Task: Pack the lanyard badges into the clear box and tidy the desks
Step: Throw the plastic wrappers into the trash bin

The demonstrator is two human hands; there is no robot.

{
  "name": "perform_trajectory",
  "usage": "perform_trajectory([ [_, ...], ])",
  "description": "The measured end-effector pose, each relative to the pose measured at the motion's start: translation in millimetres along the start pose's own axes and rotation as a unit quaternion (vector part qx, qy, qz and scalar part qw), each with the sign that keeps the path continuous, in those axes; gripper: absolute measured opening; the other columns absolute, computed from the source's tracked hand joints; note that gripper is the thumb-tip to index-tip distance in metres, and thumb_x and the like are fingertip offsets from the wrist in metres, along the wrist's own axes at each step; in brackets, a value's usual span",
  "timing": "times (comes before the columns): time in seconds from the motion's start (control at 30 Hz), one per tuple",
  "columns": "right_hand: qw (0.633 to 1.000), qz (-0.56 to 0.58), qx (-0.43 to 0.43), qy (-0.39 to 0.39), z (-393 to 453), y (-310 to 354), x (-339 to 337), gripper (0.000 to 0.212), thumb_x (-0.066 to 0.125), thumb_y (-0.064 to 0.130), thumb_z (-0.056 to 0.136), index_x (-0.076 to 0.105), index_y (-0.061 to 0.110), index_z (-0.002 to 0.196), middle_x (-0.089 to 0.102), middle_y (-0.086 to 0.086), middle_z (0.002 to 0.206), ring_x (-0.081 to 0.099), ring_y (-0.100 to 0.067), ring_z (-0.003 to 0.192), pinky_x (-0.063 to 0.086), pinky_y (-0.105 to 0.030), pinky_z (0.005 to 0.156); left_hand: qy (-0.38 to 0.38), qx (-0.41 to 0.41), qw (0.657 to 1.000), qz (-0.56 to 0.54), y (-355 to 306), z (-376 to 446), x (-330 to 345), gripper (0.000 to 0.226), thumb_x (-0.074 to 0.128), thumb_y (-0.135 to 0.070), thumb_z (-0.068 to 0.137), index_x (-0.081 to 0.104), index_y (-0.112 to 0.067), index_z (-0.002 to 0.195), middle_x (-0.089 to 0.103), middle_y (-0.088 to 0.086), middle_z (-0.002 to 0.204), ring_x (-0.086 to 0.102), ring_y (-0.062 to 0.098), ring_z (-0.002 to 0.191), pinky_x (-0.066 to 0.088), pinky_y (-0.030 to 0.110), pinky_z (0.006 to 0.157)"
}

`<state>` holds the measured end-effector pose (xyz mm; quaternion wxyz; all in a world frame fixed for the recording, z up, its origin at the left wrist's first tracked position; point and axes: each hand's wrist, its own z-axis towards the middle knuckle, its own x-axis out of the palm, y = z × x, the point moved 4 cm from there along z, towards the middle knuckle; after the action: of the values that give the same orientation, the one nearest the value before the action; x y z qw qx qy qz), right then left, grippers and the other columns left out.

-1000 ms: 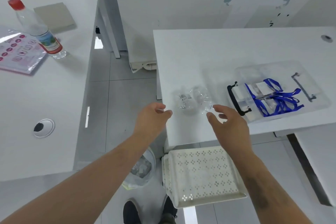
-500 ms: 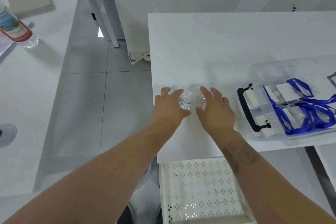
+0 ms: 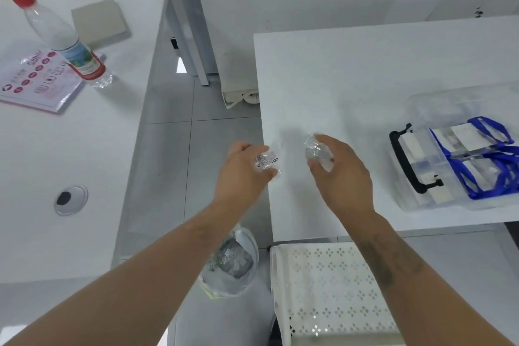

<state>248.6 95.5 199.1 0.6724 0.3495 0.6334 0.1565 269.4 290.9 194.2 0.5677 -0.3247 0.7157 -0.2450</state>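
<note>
My left hand (image 3: 244, 174) grips a crumpled clear plastic wrapper with black print (image 3: 266, 161) at the left edge of the right desk (image 3: 351, 70). My right hand (image 3: 342, 177) holds a second crumpled clear wrapper (image 3: 316, 150) just above the desk. The clear box (image 3: 432, 109) stands at the right of that desk. Inside it lie lanyard badges with blue straps (image 3: 483, 160). Its black handle (image 3: 407, 163) faces my right hand.
A bin lined with a clear bag (image 3: 233, 261) stands on the floor under my left arm. Beside it is a white perforated basket (image 3: 331, 289). The left desk (image 3: 42, 219) carries a red-capped water bottle (image 3: 64, 42), a printed leaflet (image 3: 36, 78) and a beige pad (image 3: 98, 21).
Both hands closed on the clear wrappers lying on the desk, lifted them and drew apart. My left hand now sits over the desk's left edge.
</note>
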Motion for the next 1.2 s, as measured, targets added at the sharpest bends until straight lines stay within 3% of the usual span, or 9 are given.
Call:
perform_trajectory([
  [0.2, 1.000, 0.021, -0.015, -0.009, -71.5, 51.9, 20.7, 0.041, 0.057, 0.040, 0.090, 0.049, 0.049, 0.129, 0.056, 0.025, 0.128, 0.056, -0.006, 0.112, 0.046, -0.027, 0.086, -0.047, 0.053, 0.997, 0.008, 41.0, -43.7, -54.6, 0.042, 0.074, -0.032, 0.081, 0.065, -0.033, 0.122, 0.051, -0.008, 0.120, 0.051, 0.014, 0.113, 0.040, 0.024, 0.095],
  [0.33, 0.999, 0.015, -0.024, -0.031, -130.0, 78.3, 43.3, 0.040, 0.056, 0.042, 0.089, 0.051, 0.049, 0.127, 0.062, 0.025, 0.114, 0.054, -0.010, 0.108, 0.048, -0.029, 0.074, -0.066, 0.060, 0.996, 0.015, 84.9, -81.3, -82.9, 0.043, 0.075, -0.034, 0.080, 0.066, -0.031, 0.122, 0.051, -0.004, 0.124, 0.044, 0.016, 0.120, 0.028, 0.016, 0.094],
  [0.43, 0.999, 0.039, -0.015, -0.020, -172.5, 90.4, 66.9, 0.042, 0.058, 0.043, 0.090, 0.047, 0.049, 0.130, 0.058, 0.024, 0.122, 0.049, -0.007, 0.113, 0.047, -0.029, 0.086, -0.047, 0.048, 0.997, -0.037, 120.1, -114.8, -99.9, 0.042, 0.075, -0.031, 0.080, 0.065, -0.030, 0.122, 0.048, -0.007, 0.121, 0.052, 0.013, 0.110, 0.041, 0.023, 0.097],
  [0.6, 0.996, 0.081, -0.017, -0.028, -216.8, 97.6, 104.5, 0.043, 0.061, 0.043, 0.089, 0.049, 0.046, 0.131, 0.056, 0.022, 0.125, 0.051, -0.007, 0.112, 0.046, -0.035, 0.098, -0.034, 0.036, 0.997, -0.061, 168.0, -149.3, -111.4, 0.048, 0.075, -0.033, 0.082, 0.059, -0.033, 0.127, 0.048, -0.014, 0.115, 0.055, 0.005, 0.100, 0.041, 0.019, 0.090],
  [0.83, 0.996, 0.077, -0.033, -0.025, -234.4, 64.3, 158.0, 0.042, 0.061, 0.040, 0.091, 0.050, 0.043, 0.131, 0.054, 0.022, 0.130, 0.049, -0.005, 0.116, 0.045, -0.034, 0.100, -0.041, 0.026, 0.995, -0.091, 222.7, -160.9, -74.6, 0.050, 0.074, -0.035, 0.083, 0.057, -0.031, 0.131, 0.051, -0.015, 0.117, 0.055, 0.000, 0.097, 0.041, 0.018, 0.090],
  [1.2, 0.995, 0.073, -0.043, -0.043, -227.4, -78.6, 301.4, 0.042, 0.060, 0.038, 0.092, 0.048, 0.041, 0.132, 0.047, 0.020, 0.134, 0.048, -0.006, 0.121, 0.047, -0.036, 0.101, -0.042, 0.025, 0.994, -0.101, 359.9, -115.6, 66.1, 0.049, 0.073, -0.034, 0.085, 0.056, -0.030, 0.131, 0.050, -0.015, 0.118, 0.056, 0.004, 0.103, 0.041, 0.020, 0.091],
])
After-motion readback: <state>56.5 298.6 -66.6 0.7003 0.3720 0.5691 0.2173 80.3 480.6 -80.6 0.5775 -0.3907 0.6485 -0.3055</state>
